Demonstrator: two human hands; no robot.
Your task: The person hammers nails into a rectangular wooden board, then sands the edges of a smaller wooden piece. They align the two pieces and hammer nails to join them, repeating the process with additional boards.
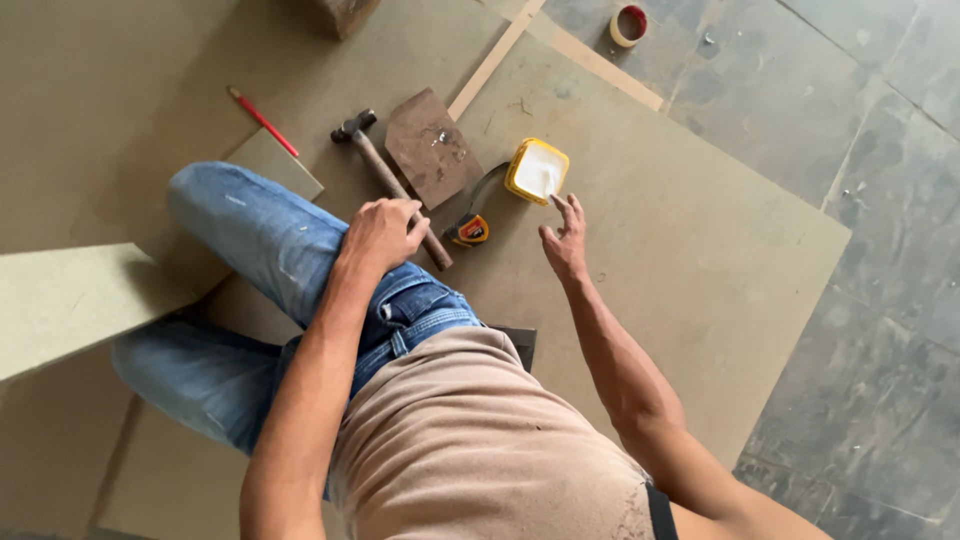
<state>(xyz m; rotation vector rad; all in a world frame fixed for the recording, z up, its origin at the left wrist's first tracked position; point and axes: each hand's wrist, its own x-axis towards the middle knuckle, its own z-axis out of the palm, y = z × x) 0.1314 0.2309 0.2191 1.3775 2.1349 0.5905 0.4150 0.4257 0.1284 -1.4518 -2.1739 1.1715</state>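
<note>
I look down at my own lap while sitting on fibreboard sheets (700, 250). My left hand (383, 233) rests on my bent knee in blue jeans (260, 235), fingers curled over the cloth, close to the handle of a hammer (392, 185). My right hand (564, 238) hovers open above the board, fingers spread, just below a yellow tub of white glue (537, 170). An orange and black tape measure (468, 230) lies between my two hands.
A brown square offcut (432, 147) lies beside the hammer head. A red pencil (262, 121) lies further left. A thin wooden strip (495, 58) and a roll of tape (628, 25) lie further off. A board piece (70, 300) juts in at the left. Grey floor tiles (880, 300) lie to the right.
</note>
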